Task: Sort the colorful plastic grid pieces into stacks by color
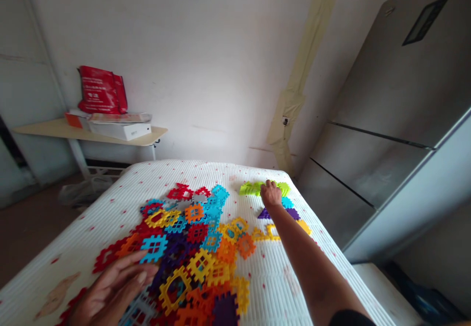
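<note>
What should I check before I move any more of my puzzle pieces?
1. Left hand at the blue piece: ok, the fingertips are right by it.
2. Blue piece gripped firmly: cannot tell from this view.
3. Right hand at the green pieces: ok, it is over them.
4. Green pieces apart from the big pile: ok, white cover shows between them.
5. Big pile all one colour: not ok, red, orange, yellow, blue and purple are mixed.
6. Something held under the right hand: cannot tell, the hand hides it.
</note>
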The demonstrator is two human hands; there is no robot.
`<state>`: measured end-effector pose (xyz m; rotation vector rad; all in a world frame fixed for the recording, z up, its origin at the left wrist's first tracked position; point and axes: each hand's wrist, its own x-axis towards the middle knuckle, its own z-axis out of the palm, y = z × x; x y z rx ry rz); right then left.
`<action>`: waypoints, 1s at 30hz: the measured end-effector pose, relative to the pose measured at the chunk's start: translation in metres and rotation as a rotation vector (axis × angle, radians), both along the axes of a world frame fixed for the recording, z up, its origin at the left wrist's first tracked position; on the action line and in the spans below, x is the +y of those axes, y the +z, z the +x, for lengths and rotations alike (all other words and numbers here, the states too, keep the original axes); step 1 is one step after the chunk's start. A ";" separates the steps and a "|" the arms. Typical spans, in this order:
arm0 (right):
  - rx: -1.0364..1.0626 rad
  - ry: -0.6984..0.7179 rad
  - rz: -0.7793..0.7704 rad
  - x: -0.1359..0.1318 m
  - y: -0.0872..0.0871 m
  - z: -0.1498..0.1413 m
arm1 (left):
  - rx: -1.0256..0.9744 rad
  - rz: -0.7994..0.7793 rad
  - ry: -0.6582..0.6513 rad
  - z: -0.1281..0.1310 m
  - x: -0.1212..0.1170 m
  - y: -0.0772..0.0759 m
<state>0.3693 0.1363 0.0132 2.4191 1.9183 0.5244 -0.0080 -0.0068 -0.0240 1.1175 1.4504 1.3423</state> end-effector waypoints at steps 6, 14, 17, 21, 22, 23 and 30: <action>0.071 0.027 0.124 -0.020 0.018 -0.010 | -0.056 0.010 -0.031 -0.002 -0.005 0.020; 0.681 0.638 0.106 -0.109 0.049 -0.096 | -0.012 0.144 0.079 -0.020 -0.003 0.028; 0.690 0.956 -0.084 -0.154 0.048 -0.147 | 0.010 0.150 0.123 -0.026 0.000 0.029; 0.425 1.078 -0.224 -0.190 0.037 -0.201 | 0.065 0.118 0.172 -0.035 0.005 0.026; 0.354 1.075 -0.256 -0.193 0.034 -0.212 | 0.067 0.114 0.181 -0.038 0.006 0.026; 0.296 1.055 -0.285 -0.195 0.030 -0.220 | 0.065 0.111 0.189 -0.041 0.007 0.025; 0.161 0.938 -0.389 -0.194 0.016 -0.247 | 0.122 0.112 0.178 -0.046 0.010 0.020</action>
